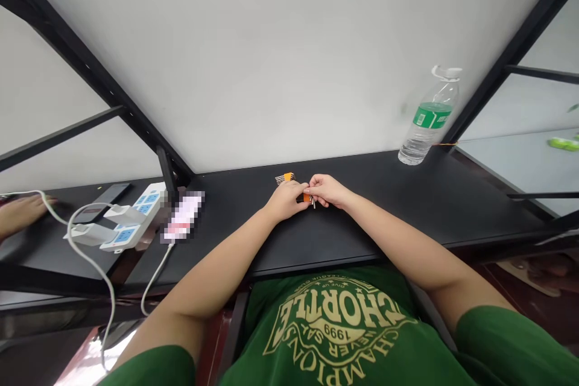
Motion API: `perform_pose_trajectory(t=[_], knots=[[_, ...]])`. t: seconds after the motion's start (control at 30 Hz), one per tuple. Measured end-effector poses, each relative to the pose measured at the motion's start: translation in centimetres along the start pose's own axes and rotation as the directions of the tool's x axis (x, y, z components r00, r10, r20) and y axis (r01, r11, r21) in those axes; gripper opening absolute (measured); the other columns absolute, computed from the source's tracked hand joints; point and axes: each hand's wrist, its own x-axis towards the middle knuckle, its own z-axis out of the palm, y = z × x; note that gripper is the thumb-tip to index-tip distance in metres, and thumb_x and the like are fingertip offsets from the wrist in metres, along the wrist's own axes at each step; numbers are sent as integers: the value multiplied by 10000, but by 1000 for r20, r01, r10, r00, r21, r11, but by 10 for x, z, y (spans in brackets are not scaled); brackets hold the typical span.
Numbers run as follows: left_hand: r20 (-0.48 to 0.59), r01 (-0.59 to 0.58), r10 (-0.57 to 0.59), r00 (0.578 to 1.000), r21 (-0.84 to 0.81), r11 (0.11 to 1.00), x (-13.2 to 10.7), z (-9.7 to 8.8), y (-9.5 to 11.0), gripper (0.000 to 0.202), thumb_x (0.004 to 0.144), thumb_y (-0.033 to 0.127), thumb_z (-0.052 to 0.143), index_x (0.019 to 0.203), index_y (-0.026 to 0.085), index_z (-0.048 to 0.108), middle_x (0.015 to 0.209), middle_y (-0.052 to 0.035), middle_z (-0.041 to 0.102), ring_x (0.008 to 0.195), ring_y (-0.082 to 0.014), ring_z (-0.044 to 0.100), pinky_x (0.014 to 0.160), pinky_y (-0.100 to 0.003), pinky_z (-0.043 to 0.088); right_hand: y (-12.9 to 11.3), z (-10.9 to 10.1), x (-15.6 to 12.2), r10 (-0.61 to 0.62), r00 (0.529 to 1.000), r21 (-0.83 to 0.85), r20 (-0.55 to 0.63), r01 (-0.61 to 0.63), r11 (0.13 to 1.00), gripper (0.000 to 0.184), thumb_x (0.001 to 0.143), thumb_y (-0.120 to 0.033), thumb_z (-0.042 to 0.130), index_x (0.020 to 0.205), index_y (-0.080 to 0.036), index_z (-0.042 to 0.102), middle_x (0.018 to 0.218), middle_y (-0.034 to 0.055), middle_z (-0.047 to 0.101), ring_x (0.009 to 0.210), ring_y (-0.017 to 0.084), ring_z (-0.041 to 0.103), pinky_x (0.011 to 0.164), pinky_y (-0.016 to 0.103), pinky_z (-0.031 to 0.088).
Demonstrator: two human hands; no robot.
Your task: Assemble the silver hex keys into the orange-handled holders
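From the head camera, we hold a small orange-and-black piece (288,177) on the black desk (362,235), left of the clear water bottle (430,116) and nearer to us than it. At its far end, thin dark and pale strips fan out like comb teeth beside a bright orange section; at the end closest to the bottle, a second patch of orange (307,198) shows between our hands, with a slim whitish tip (314,204) pointing toward us. Our fingers cover the middle, so we cannot tell whether it is one item or several.

Our left hand (288,200), the farther one from the bottle, is clamped over the piece from above. Our right hand (329,190), on the bottle's side, brings thumb and fingertips together at the whitish end; we cannot tell whether they grip it or only touch it.

Well left of the bottle, a white power strip (141,217) carries two plugs, with a pixelated device (183,217) on a white cable just on its bottle side. Farthest from the bottle, at the left edge, another person's hand (22,212) rests on a dark surface.
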Motion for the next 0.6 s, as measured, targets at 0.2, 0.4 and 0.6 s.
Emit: perform_pose_trajectory(t=[0.2, 0.4, 0.6], knots=[[-7, 52, -52, 999, -36, 998, -1, -2, -2, 241, 846, 253, 752, 1084, 244, 717, 903, -33, 733, 911, -235, 702, 906, -385, 550, 0, -5, 0, -33, 999, -102, 25, 36, 994, 336, 942, -400, 808, 765, -195, 609, 553, -29, 621, 397, 96, 554, 344, 195, 457], [-5, 79, -79, 997, -17, 997, -1, 1, -6, 344, 832, 277, 777, 1169, 237, 722, 964, -57, 751, 964, -254, 716, 941, -408, 563, -1, -12, 0, -24, 992, -118, 123, 39, 992, 259, 950, -358, 784, 833, -185, 631, 607, -20, 654, 470, 127, 633, 431, 229, 554], [12, 81, -81, 997, 11, 997, 0, 0, -6, 298, 855, 274, 756, 1149, 242, 716, 927, -37, 738, 897, -232, 704, 900, -380, 547, 1, -9, -1, -54, 995, -199, 83, 69, 978, 283, 975, -361, 731, 799, -199, 582, 563, -67, 574, 403, 75, 489, 375, 184, 391]])
